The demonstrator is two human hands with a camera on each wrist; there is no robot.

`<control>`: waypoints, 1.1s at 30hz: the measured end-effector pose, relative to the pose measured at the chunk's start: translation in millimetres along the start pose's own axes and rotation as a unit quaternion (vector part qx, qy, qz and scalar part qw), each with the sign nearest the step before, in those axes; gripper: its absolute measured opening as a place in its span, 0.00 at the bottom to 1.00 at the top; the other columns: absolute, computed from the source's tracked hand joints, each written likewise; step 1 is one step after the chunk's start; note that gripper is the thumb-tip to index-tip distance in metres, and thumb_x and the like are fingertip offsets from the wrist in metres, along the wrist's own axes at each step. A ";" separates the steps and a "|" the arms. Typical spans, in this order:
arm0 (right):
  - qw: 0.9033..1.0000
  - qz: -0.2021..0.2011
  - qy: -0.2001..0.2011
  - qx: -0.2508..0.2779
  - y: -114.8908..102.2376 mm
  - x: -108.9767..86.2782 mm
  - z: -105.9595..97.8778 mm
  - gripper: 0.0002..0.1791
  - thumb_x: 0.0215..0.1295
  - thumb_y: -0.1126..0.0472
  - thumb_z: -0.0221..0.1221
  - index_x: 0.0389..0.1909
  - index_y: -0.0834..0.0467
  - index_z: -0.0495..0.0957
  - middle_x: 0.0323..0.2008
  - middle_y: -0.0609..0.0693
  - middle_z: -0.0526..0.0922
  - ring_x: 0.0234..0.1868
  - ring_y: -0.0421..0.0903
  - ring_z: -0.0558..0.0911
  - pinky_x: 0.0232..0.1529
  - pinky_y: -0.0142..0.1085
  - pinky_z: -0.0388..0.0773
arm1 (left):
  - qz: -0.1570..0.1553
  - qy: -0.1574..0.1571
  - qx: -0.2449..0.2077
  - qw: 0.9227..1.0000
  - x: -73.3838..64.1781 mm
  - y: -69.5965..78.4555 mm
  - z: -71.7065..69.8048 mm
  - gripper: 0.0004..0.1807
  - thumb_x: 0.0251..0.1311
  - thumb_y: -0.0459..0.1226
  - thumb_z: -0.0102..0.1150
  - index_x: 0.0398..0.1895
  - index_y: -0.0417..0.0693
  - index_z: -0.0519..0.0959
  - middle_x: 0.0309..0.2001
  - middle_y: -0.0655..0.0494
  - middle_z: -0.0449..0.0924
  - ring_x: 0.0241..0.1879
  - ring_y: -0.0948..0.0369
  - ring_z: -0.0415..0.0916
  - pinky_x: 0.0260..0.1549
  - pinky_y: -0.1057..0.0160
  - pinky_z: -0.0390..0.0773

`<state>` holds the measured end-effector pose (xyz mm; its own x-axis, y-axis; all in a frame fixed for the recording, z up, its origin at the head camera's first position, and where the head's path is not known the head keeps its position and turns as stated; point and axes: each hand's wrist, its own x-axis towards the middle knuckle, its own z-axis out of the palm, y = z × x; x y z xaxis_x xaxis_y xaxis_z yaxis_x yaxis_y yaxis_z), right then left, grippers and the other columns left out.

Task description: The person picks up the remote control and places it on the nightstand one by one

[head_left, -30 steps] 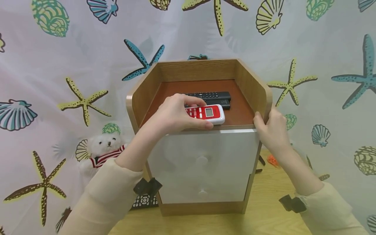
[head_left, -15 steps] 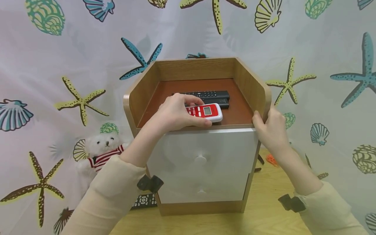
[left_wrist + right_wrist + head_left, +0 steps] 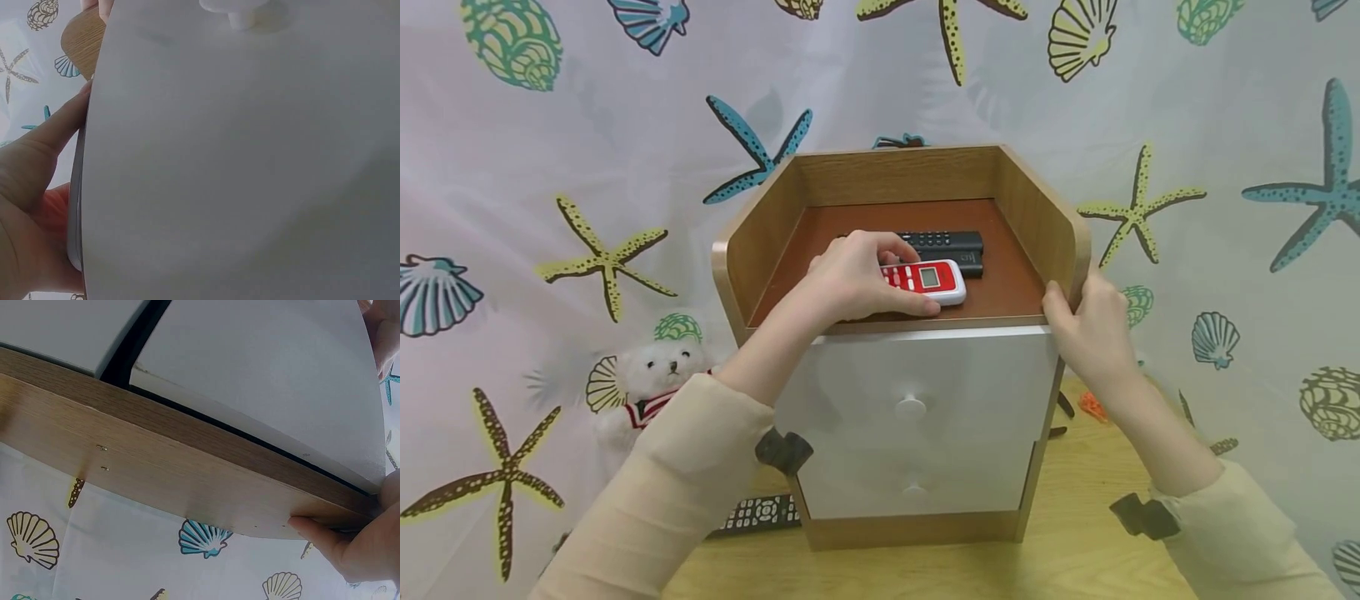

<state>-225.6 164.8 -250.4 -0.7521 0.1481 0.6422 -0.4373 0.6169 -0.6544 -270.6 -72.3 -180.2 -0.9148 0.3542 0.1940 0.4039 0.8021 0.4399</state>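
Observation:
In the head view my left hand (image 3: 853,279) grips a red-and-white remote control (image 3: 946,283) with a small screen, thumb along its near side. The remote lies crosswise at the front of the cabinet top (image 3: 992,308), and the palm hides its left end. Behind it, two black remotes (image 3: 951,241) lie side by side on the brown surface. My right hand (image 3: 1097,329) holds the front of the cabinet's right side panel (image 3: 1045,208), thumb on the inner side. The right wrist view shows fingers (image 3: 319,534) against that panel's outer face.
Two white drawer fronts with round knobs (image 3: 910,407) face me. A white teddy bear (image 3: 658,371) sits at left, near another black remote (image 3: 760,512) on the wooden floor (image 3: 925,575). Something orange (image 3: 1092,407) lies at right. A patterned curtain (image 3: 880,75) hangs behind.
My left hand has shifted the red-and-white remote slightly back from the cabinet's front edge. The right hand keeps its hold, and the head view has drifted a little.

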 end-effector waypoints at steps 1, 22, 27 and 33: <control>1.000 0.000 0.000 0.000 -0.2 -0.1 0.1 0.18 0.62 0.68 0.48 0.50 0.76 0.69 0.48 0.72 0.77 0.47 0.66 0.80 0.43 0.57 0.78 | -0.001 0.000 0.002 1.000 0.9 -0.2 0.0 0.32 0.40 0.57 0.70 0.52 0.60 0.77 0.51 0.54 0.76 0.51 0.57 0.68 0.47 0.52 0.69; 1.000 -0.001 -0.005 0.003 -0.7 -0.5 0.3 0.18 0.63 0.68 0.48 0.50 0.76 0.69 0.48 0.72 0.77 0.47 0.65 0.80 0.43 0.56 0.78 | -0.008 -0.025 0.025 0.999 28.3 -6.8 0.2 0.33 0.43 0.59 0.67 0.55 0.61 0.76 0.52 0.52 0.73 0.52 0.55 0.66 0.50 0.49 0.64; 1.000 -0.002 -0.004 0.000 -1.2 -0.5 0.3 0.18 0.63 0.68 0.48 0.49 0.76 0.69 0.48 0.72 0.77 0.47 0.65 0.80 0.43 0.56 0.78 | -0.009 -0.023 0.018 1.000 29.1 -9.7 2.2 0.32 0.44 0.59 0.67 0.54 0.60 0.76 0.52 0.53 0.74 0.54 0.55 0.66 0.50 0.49 0.63; 1.000 -0.006 -0.001 -0.001 -1.4 -0.6 0.7 0.17 0.62 0.68 0.48 0.49 0.76 0.69 0.47 0.72 0.78 0.46 0.65 0.80 0.42 0.56 0.78 | 0.004 0.007 0.013 1.000 25.6 -13.6 1.1 0.37 0.41 0.61 0.68 0.57 0.61 0.73 0.53 0.57 0.75 0.55 0.56 0.65 0.52 0.46 0.60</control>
<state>-224.9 163.4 -250.2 -0.7481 0.1390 0.6488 -0.4454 0.6195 -0.6464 -299.5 -73.6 -182.2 -0.9117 0.3531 0.2101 0.4102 0.8117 0.4157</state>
